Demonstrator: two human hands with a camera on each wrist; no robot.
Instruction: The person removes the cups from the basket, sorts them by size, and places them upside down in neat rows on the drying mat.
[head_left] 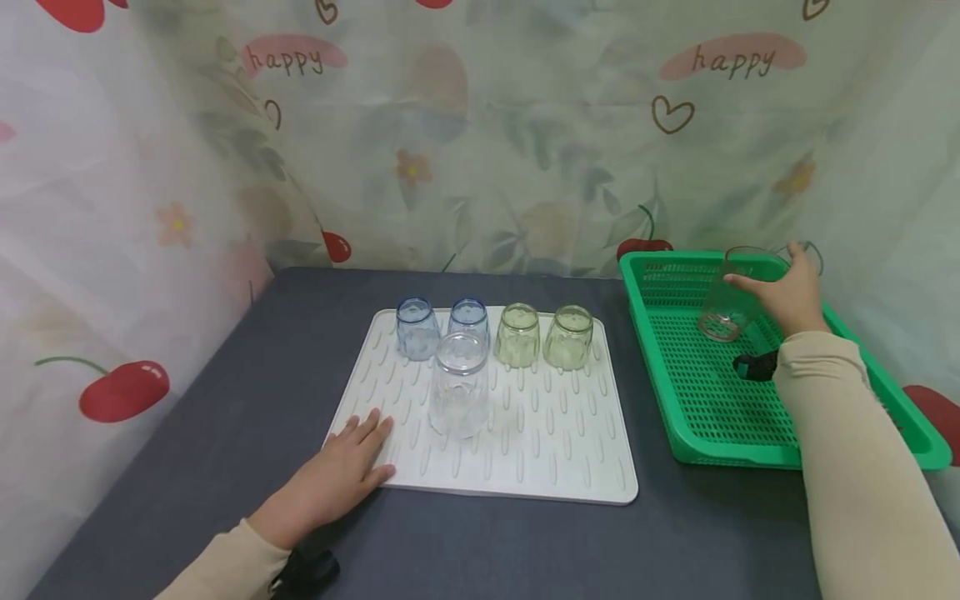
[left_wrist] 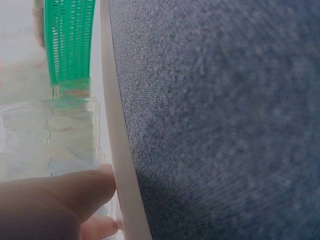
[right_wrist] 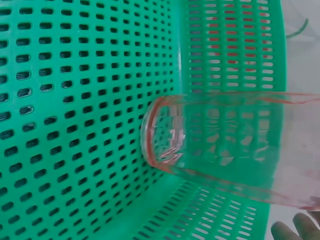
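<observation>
In the head view my right hand (head_left: 797, 292) grips a tall clear glass (head_left: 718, 323) with a pinkish tint, inside the green basket (head_left: 678, 433). The right wrist view has the glass's thick base (right_wrist: 165, 132) low by the basket floor; only some fingertips (right_wrist: 302, 227) show there. A thin curved rim or handle appears beyond the fingers, its kind unclear. My left hand (head_left: 341, 475) rests with spread fingers on the near left corner of a white ridged mat (head_left: 525, 467). In the left wrist view its thumb (left_wrist: 95, 187) touches the mat's edge.
Two blue glasses (head_left: 417, 333) and two green glasses (head_left: 517, 337) stand along the mat's far edge. A larger clear glass (head_left: 459, 396) stands in front of the blue ones. Printed curtains (head_left: 525, 167) surround the dark table (head_left: 247, 375) at the back and sides.
</observation>
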